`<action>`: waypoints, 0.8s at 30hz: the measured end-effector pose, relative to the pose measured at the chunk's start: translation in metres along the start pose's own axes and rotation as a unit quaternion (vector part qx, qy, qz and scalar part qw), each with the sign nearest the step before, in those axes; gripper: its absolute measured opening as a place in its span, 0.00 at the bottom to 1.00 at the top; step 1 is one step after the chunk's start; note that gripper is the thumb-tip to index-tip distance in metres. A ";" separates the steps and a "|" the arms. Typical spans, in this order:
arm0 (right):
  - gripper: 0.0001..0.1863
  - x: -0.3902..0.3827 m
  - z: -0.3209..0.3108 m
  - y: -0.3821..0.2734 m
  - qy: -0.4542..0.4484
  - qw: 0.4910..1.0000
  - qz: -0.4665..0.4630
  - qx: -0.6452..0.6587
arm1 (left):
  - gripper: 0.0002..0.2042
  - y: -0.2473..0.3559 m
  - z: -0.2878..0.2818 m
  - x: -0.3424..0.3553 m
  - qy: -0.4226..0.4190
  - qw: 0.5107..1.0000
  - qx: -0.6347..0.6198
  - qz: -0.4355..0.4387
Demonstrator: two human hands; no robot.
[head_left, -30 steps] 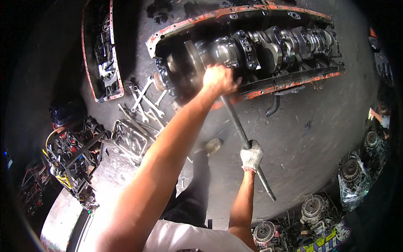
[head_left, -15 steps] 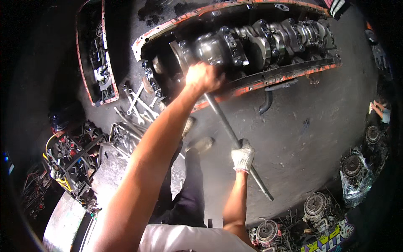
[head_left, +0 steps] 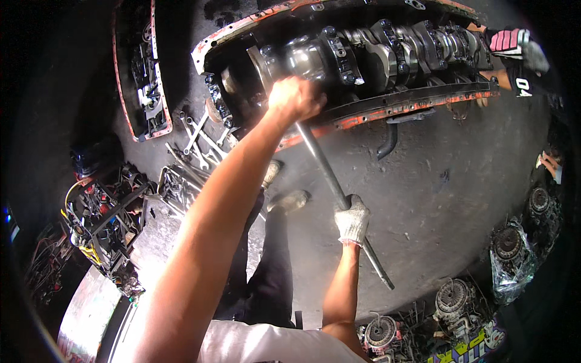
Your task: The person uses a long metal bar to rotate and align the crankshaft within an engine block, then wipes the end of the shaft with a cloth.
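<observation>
The right hand [head_left: 352,219], in a white knit glove, has its fingers clamped around a long, round, grey metal bar [head_left: 323,164]. The bar slants from near right toward the big, black, red-edged metal engine block [head_left: 376,115]. The bare left hand [head_left: 295,98] covers its far end; its fingers look blurry, so I cannot tell their grip.

The left arm [head_left: 212,224] stretches from the lower left up to the upper middle, ending in a bare left hand [head_left: 294,98] curled into a fist, back upward and blurred along its right side. The right arm [head_left: 342,287] rises steeply from the lower edge, its gloved right hand [head_left: 352,224] closed, nearer the body.
</observation>
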State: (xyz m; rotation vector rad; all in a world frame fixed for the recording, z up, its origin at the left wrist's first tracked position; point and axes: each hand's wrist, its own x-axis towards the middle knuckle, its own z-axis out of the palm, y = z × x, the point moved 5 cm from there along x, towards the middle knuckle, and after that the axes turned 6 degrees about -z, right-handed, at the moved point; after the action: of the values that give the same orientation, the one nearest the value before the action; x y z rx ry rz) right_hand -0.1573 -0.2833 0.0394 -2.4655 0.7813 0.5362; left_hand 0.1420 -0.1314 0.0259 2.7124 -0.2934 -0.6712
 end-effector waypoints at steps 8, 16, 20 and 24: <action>0.10 0.004 0.003 -0.014 0.015 1.000 0.005 -0.002 | 0.26 -0.005 -0.012 0.013 -0.054 0.997 0.039 -0.042; 0.15 0.002 0.006 0.018 -0.113 0.993 0.032 -0.008 | 0.29 0.002 0.015 0.009 -0.025 0.999 0.035 -0.010; 0.14 0.017 0.004 -0.004 -0.117 0.993 0.029 -0.020 | 0.22 -0.020 0.002 0.016 0.124 0.988 0.024 0.090; 0.16 -0.005 0.003 0.019 -0.077 0.996 0.029 -0.030 | 0.18 -0.019 0.043 0.019 0.109 0.984 0.026 0.139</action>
State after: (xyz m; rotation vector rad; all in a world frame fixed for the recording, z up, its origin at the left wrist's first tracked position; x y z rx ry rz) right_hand -0.1734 -0.2935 0.0328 -2.4267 0.7872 0.7723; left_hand 0.1398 -0.1309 -0.0246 2.6889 -0.6273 -0.2900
